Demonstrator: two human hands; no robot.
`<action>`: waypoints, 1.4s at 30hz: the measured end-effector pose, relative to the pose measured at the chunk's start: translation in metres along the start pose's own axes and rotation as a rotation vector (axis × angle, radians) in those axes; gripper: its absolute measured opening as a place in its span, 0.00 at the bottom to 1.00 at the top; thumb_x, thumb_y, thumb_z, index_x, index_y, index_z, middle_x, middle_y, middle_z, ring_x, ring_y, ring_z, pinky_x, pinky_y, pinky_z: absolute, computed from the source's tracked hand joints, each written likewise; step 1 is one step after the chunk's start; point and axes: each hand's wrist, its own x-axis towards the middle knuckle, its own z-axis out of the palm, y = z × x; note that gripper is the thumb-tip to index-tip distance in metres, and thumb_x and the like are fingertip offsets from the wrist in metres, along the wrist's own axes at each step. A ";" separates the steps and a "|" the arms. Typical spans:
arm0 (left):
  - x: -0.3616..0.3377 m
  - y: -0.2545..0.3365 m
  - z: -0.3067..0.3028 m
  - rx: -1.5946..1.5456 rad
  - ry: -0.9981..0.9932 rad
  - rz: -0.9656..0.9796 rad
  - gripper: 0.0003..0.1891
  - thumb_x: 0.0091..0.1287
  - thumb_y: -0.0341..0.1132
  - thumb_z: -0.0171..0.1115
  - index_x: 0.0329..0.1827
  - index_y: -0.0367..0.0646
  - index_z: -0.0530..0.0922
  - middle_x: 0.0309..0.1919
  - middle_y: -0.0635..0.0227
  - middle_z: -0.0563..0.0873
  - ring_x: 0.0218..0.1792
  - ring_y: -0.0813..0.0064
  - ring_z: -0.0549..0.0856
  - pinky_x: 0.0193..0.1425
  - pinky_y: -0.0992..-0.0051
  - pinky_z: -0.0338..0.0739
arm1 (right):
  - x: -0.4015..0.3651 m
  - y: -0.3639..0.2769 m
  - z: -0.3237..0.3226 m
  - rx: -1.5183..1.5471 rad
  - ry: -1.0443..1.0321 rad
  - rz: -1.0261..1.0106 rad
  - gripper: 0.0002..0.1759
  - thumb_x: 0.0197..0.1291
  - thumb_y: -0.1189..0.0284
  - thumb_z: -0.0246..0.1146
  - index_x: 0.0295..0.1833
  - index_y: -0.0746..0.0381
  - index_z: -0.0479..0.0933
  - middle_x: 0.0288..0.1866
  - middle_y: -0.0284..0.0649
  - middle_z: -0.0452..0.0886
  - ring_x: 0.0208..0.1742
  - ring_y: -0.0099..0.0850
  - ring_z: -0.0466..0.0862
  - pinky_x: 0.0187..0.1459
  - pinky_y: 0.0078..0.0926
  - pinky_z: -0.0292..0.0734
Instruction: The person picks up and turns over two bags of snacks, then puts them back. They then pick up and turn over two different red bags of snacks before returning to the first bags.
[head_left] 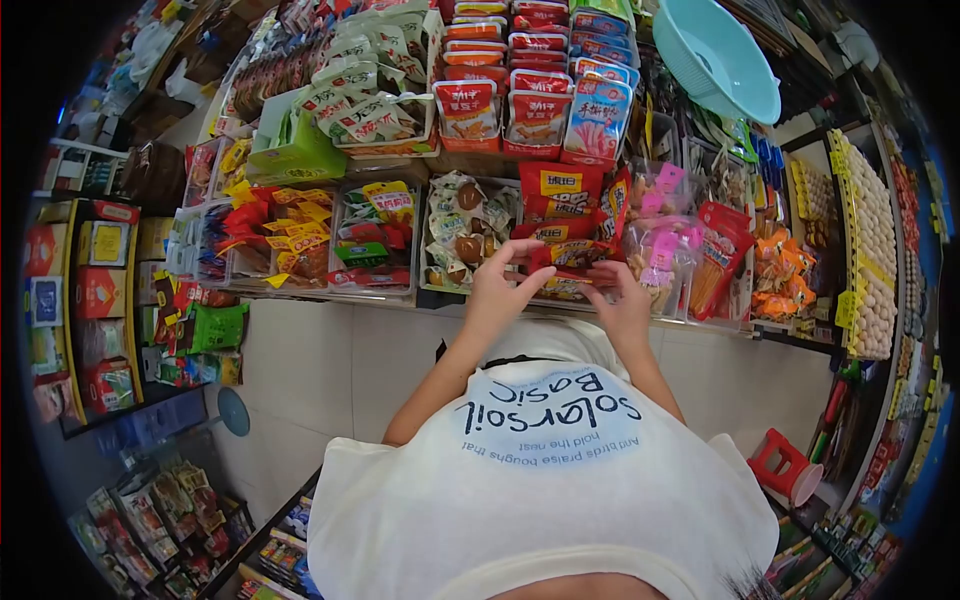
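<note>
My left hand (503, 285) is at the left end of a dark red snack packet (572, 254) with yellow print, fingers and thumb curved around its edge. At the packet's right end my right hand (620, 297) pinches with fingers and thumb. The packet is over a bin at the counter's front edge, where more red and yellow snack packets (560, 182) stand behind it. Left of my hands is a bin of white and brown wrapped snacks (466, 230). To the right stand clear tubs with pink lids (660, 250).
Boxes of red pouches (467, 112) and green-white packets (370, 112) line the counter's back. A light blue basin (715, 60) sits at back right, egg trays (868, 250) farther right. A red stool (785, 468) stands on the floor at right, a snack rack (100, 300) at left.
</note>
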 end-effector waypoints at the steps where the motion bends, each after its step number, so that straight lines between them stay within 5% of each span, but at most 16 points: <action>1: 0.000 0.000 0.001 0.046 -0.014 -0.018 0.20 0.60 0.31 0.71 0.55 0.38 0.79 0.48 0.65 0.85 0.45 0.78 0.84 0.44 0.78 0.81 | 0.002 -0.001 -0.002 0.048 0.019 0.000 0.16 0.53 0.76 0.72 0.46 0.65 0.77 0.39 0.43 0.86 0.37 0.30 0.87 0.41 0.24 0.80; 8: -0.003 -0.001 0.003 0.118 -0.014 0.049 0.18 0.60 0.28 0.69 0.53 0.38 0.79 0.45 0.63 0.86 0.44 0.75 0.85 0.43 0.76 0.83 | 0.005 0.003 -0.003 -0.210 -0.112 -0.053 0.07 0.53 0.76 0.71 0.36 0.62 0.80 0.30 0.39 0.85 0.30 0.30 0.87 0.34 0.25 0.80; 23: -0.006 -0.017 0.014 0.321 0.057 0.120 0.16 0.59 0.28 0.68 0.50 0.40 0.78 0.37 0.57 0.84 0.32 0.65 0.87 0.36 0.72 0.81 | 0.011 -0.002 0.000 -0.490 -0.090 -0.341 0.06 0.54 0.70 0.68 0.37 0.57 0.79 0.28 0.39 0.84 0.28 0.40 0.84 0.27 0.37 0.76; 31: -0.005 -0.016 0.012 0.374 0.044 0.131 0.15 0.60 0.31 0.67 0.50 0.40 0.78 0.39 0.56 0.84 0.35 0.59 0.86 0.38 0.68 0.80 | 0.012 -0.025 -0.008 -0.383 -0.169 -0.169 0.12 0.55 0.71 0.70 0.43 0.62 0.80 0.32 0.43 0.86 0.29 0.33 0.86 0.31 0.27 0.79; 36: -0.002 -0.017 0.007 0.416 -0.018 0.123 0.18 0.60 0.31 0.69 0.54 0.39 0.78 0.41 0.56 0.86 0.38 0.64 0.87 0.38 0.72 0.81 | 0.014 -0.030 -0.003 -0.071 0.022 -0.206 0.10 0.57 0.73 0.70 0.43 0.63 0.81 0.34 0.39 0.86 0.27 0.30 0.85 0.30 0.26 0.78; 40: -0.003 -0.012 0.000 0.435 -0.056 0.162 0.19 0.60 0.32 0.69 0.54 0.40 0.78 0.41 0.57 0.86 0.39 0.63 0.87 0.40 0.71 0.80 | 0.018 -0.050 -0.004 -0.067 0.108 -0.234 0.09 0.55 0.75 0.70 0.42 0.63 0.81 0.34 0.38 0.85 0.28 0.32 0.84 0.31 0.26 0.78; 42: -0.004 -0.009 -0.005 0.455 -0.054 0.153 0.19 0.60 0.33 0.69 0.54 0.40 0.78 0.42 0.57 0.87 0.40 0.63 0.87 0.41 0.71 0.80 | 0.026 -0.057 -0.005 -0.303 0.254 -0.398 0.10 0.54 0.76 0.70 0.43 0.63 0.81 0.38 0.39 0.85 0.37 0.35 0.84 0.39 0.30 0.79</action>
